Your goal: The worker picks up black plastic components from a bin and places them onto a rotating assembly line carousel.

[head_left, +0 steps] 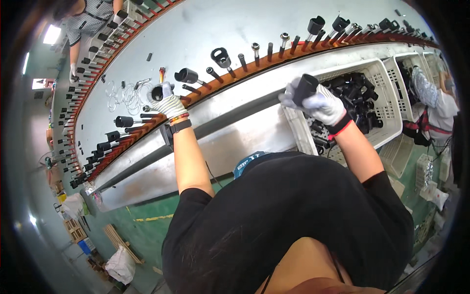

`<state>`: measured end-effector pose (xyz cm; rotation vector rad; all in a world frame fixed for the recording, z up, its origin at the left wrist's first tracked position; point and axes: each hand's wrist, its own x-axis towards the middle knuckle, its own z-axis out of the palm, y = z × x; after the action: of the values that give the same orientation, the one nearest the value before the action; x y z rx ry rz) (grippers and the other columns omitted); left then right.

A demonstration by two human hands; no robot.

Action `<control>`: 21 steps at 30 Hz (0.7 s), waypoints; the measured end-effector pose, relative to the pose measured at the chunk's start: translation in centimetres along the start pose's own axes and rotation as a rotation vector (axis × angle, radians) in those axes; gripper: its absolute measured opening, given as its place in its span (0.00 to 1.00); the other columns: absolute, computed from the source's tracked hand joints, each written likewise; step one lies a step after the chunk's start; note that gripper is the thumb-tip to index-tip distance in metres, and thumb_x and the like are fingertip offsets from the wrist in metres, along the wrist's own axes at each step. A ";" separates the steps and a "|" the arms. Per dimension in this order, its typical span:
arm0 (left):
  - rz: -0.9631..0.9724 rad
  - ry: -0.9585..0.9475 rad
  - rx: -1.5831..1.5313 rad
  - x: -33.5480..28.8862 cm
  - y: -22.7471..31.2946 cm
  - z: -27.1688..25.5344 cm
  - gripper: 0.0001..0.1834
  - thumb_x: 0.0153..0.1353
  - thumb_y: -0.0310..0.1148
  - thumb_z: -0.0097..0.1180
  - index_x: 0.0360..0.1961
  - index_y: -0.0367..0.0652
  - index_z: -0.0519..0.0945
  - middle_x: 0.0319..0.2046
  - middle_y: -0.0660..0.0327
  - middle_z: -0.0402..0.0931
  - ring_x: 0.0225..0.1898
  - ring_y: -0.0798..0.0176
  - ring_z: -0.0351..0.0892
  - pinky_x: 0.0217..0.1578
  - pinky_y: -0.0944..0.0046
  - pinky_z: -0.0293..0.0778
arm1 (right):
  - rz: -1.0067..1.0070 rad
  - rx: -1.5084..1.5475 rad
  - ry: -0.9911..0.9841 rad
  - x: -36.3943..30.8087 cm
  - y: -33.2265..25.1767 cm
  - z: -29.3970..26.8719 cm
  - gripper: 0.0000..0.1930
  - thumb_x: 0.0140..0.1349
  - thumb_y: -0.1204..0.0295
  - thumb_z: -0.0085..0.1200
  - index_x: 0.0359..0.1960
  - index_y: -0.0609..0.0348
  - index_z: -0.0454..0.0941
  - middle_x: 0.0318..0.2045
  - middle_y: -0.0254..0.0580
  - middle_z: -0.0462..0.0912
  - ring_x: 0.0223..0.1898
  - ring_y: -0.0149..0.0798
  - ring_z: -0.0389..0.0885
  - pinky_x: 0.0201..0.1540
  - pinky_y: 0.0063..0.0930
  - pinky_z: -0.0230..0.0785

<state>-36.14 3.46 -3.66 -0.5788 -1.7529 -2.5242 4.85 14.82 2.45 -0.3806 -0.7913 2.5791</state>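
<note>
From my remote seat I see a pale table filling upper middle, an orange rail curving along its edge. White crate, right of centre, heaped with black parts. Left hand, left of centre: fingers curled round a dark cup by the rail; seated or loose, I can't tell. Right hand, near the crate's left end: closed on a black sleeve. I judge it partway: other cups fill posts lower left; silver-tipped posts, upper middle, look bare.
</note>
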 end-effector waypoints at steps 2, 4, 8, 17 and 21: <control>0.035 0.003 -0.055 1.1 -0.4 -1.8 0.18 0.50 0.14 0.60 0.40 0.44 0.74 0.32 0.62 0.75 0.25 0.65 0.76 0.25 0.67 0.78 | -0.289 -0.277 0.151 4.3 0.1 1.4 0.19 0.50 0.80 0.61 0.46 0.59 0.75 0.44 0.42 0.79 0.48 0.41 0.79 0.61 0.42 0.68; 0.014 0.062 -0.037 1.8 -0.8 -2.3 0.18 0.52 0.16 0.62 0.41 0.44 0.74 0.34 0.60 0.76 0.26 0.66 0.76 0.27 0.67 0.78 | -0.512 -0.470 0.347 9.1 -1.7 -0.7 0.09 0.59 0.74 0.58 0.41 0.62 0.79 0.37 0.39 0.82 0.44 0.33 0.80 0.54 0.26 0.71; 0.033 0.123 0.074 -1.2 -1.9 -3.2 0.17 0.51 0.17 0.63 0.39 0.45 0.74 0.34 0.63 0.76 0.29 0.66 0.77 0.30 0.66 0.79 | -0.690 -0.601 0.525 16.2 -0.6 -6.3 0.05 0.56 0.74 0.64 0.34 0.56 0.82 0.27 0.30 0.83 0.30 0.26 0.78 0.36 0.23 0.71; 0.147 0.359 0.151 5.8 -0.3 -8.3 0.12 0.52 0.27 0.67 0.36 0.38 0.77 0.31 0.60 0.79 0.32 0.61 0.75 0.37 0.59 0.72 | -0.605 -1.196 0.408 22.1 4.5 -1.7 0.22 0.51 0.61 0.67 0.46 0.58 0.79 0.38 0.42 0.85 0.38 0.35 0.82 0.47 0.29 0.75; 0.114 0.380 0.325 7.6 -1.8 -12.6 0.20 0.56 0.28 0.65 0.48 0.37 0.74 0.40 0.56 0.78 0.39 0.57 0.75 0.41 0.56 0.73 | -0.404 -1.425 0.124 21.2 3.9 -2.0 0.33 0.52 0.59 0.67 0.57 0.61 0.71 0.46 0.50 0.83 0.45 0.42 0.82 0.52 0.30 0.72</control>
<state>-47.25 -5.82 -6.78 -0.1624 -1.8577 -2.0397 -14.17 22.56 -4.26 -0.6397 -2.2420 1.2303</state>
